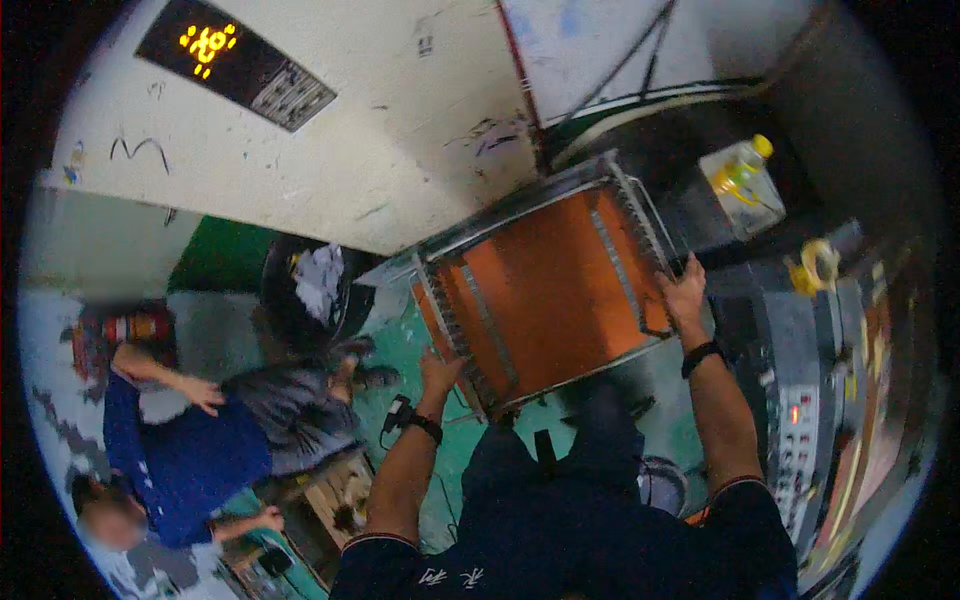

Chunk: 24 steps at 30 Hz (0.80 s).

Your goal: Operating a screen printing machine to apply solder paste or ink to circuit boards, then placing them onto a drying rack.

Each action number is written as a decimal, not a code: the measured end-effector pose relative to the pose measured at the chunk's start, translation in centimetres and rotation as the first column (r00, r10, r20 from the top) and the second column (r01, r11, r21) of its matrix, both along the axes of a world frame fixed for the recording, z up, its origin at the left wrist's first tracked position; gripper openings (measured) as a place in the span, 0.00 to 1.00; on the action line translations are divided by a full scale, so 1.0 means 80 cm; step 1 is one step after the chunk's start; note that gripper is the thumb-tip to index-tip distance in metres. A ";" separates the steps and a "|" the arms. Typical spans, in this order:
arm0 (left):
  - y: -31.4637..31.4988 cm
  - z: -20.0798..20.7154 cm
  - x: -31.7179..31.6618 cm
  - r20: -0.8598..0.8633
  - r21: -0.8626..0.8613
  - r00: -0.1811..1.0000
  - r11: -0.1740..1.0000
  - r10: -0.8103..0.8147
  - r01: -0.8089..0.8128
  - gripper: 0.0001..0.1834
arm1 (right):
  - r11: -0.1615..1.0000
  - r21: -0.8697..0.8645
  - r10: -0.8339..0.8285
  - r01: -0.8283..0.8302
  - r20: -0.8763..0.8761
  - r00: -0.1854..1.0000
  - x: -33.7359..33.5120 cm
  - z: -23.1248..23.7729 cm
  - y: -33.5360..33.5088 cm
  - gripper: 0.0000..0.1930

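In front of my body is a metal rack (622, 352) with ridged, slotted sides. A copper-orange panel (545, 290) lies across it, with two grey strips over it. My left hand (440, 376) grips the rack's near left side, fingers partly hidden by the frame. On the right side, my right hand (684, 296) is closed around the frame, its thumb toward the panel. The rack is tilted in view, its far edge close to a pale cabinet. Whether more panels sit beneath the top one is hidden.
A pale cabinet (400, 130) with a lit display stands ahead. At left are a black bin (318, 285) with white scraps and a seated co-worker (205, 440). To the right are a yellow-capped jug (742, 188), a tape roll (818, 264) and a control panel (796, 435).
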<state>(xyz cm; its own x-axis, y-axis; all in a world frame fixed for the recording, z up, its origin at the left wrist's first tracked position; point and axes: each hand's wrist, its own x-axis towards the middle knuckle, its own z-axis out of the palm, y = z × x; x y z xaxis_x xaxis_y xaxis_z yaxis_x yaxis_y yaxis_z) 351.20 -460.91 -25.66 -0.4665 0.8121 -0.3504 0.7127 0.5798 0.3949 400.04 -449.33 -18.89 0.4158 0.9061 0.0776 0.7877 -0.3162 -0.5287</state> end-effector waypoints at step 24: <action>-0.306 0.215 0.412 0.786 0.406 -0.224 0.208 -0.577 0.890 0.23 | -0.427 -0.192 -0.479 0.884 -0.781 -0.401 -0.270 -0.004 -1.056 0.07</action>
<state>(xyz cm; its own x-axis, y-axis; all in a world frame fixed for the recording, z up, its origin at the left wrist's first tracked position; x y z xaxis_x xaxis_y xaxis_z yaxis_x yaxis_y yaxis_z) 384.18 -485.38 -8.45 0.9663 0.1616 -0.2002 0.1994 0.0216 0.9797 378.41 -533.81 -19.19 0.6153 -0.6453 -0.4527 -0.4680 0.1631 -0.8685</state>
